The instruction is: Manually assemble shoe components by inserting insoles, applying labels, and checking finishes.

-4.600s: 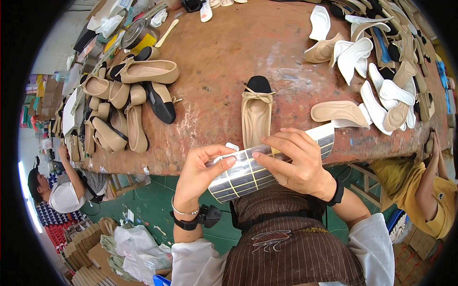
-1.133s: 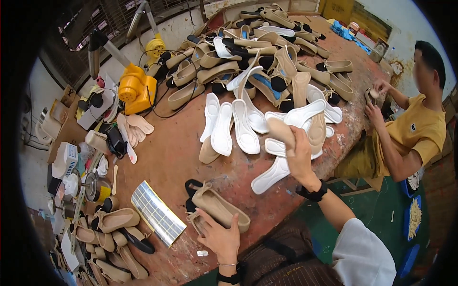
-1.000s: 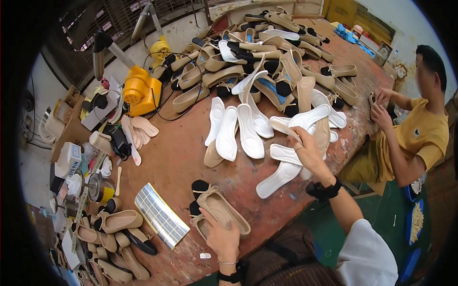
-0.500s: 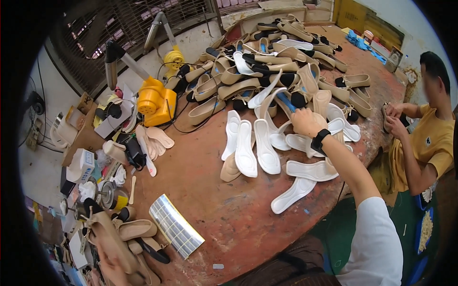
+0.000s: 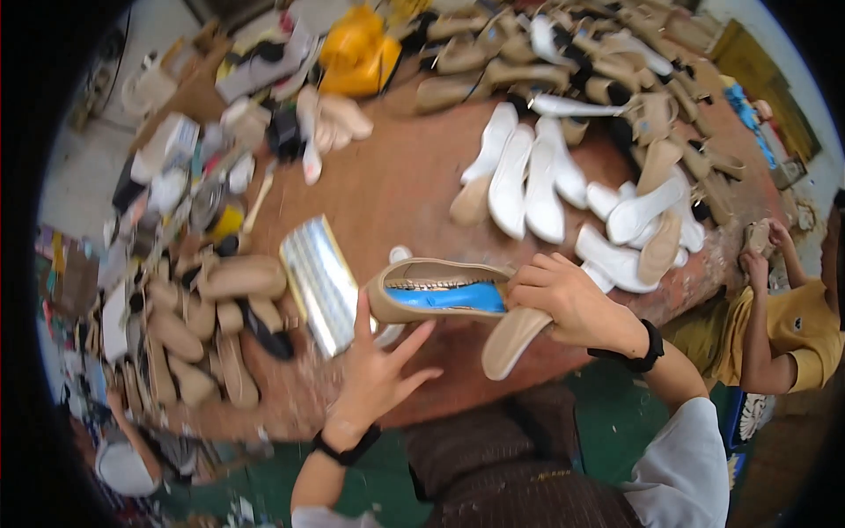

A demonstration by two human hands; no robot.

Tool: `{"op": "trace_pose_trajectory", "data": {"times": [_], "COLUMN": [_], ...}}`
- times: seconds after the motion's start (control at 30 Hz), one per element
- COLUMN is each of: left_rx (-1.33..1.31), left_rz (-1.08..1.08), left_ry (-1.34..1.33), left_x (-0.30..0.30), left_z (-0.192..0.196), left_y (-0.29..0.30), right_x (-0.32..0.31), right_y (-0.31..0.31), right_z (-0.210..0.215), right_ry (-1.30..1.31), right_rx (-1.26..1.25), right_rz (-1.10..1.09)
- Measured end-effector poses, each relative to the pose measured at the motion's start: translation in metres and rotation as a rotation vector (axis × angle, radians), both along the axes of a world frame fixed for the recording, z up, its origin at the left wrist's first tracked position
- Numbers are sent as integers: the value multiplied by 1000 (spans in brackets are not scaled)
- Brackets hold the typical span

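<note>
Shoe (image 5: 422, 314), beige and open-topped, hangs above the worn brown surface (image 5: 387, 189), its bright blue inside (image 5: 449, 297) exposed to our view. We see the right hand (image 5: 572, 304) with its grip closed over one end of the shoe, a loose beige insole (image 5: 515, 343) held in the same fingers and angled down outside the opening. The left hand (image 5: 378, 378) is released, fingers spread beside the other end; we cannot tell whether a fingertip touches it. By our reading, this shoe stands partway: shoe and insole are in hand together, yet the insole is not inside and the blue remains uncovered. A silver sheet (image 5: 321, 286) marked in a grid lies just beside the left hand, held by neither. Plenty looks left to handle, we judge, with white insoles (image 5: 508, 189) scattered beyond the right hand and a long heap of shoes (image 5: 519, 62) along the far side. A smaller pile of beige shoes (image 5: 242, 277) rests at the left, though blur keeps us from telling how many there are finished. At the right edge, a co-worker in yellow (image 5: 783, 326) holds a small beige piece (image 5: 755, 236) in both hands.
</note>
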State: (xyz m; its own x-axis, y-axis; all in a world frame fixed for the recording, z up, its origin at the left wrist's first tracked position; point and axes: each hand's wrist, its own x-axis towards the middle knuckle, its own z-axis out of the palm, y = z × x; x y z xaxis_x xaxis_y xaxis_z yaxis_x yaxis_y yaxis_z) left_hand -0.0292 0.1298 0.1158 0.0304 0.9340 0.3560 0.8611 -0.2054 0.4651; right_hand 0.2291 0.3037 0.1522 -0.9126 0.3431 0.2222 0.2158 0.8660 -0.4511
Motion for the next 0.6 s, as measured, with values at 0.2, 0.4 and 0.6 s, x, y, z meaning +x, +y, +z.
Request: {"op": "trace_pose_trajectory", "data": {"times": [0.2, 0.4, 0.6], "left_rx": [-208, -143, 6], "left_rz": [231, 118, 233], "left_ry": [-87, 40, -170], "left_x": [8, 9, 36], "left_z": [-69, -68, -75], "left_y": [-68, -37, -59], "right_x": [3, 17, 28], "right_y": [-45, -51, -64], "right_z": [-58, -55, -56], "right_ry": [480, 609, 538], "right_rx": [-842, -1486, -1216], "right_rz": [-256, -462, -579]}}
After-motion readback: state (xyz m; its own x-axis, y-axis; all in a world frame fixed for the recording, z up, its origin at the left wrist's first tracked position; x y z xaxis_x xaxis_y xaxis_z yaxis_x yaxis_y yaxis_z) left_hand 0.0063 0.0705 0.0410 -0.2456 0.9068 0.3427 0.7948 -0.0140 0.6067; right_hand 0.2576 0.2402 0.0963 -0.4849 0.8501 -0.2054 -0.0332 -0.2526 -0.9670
